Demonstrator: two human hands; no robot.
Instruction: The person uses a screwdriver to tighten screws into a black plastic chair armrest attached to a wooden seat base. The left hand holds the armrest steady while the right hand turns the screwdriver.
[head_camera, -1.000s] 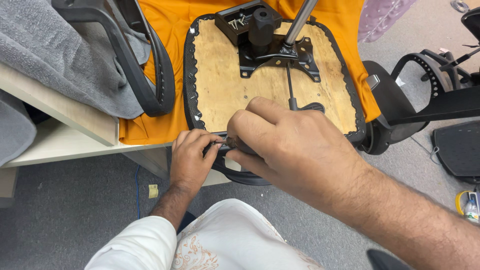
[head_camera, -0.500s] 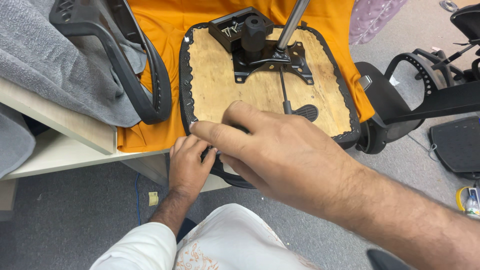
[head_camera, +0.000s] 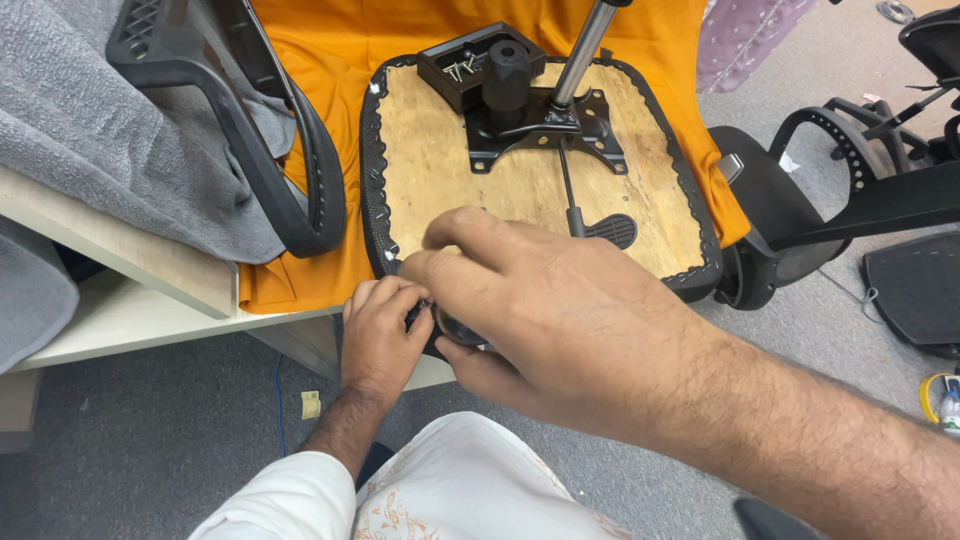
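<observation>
Head view: both hands, left hand (head_camera: 383, 330) and right hand (head_camera: 530, 310), pinched a small dark part (head_camera: 452, 328) between fingertips beside the seat base (head_camera: 450, 170); it risked slipping floorward.

place: office or workroom | floor: grey carpet (head_camera: 150, 440) lower left | centre: upturned chair seat (head_camera: 440, 160) on orange cloth (head_camera: 330, 40) | right: black chair parts (head_camera: 860, 180)
</observation>
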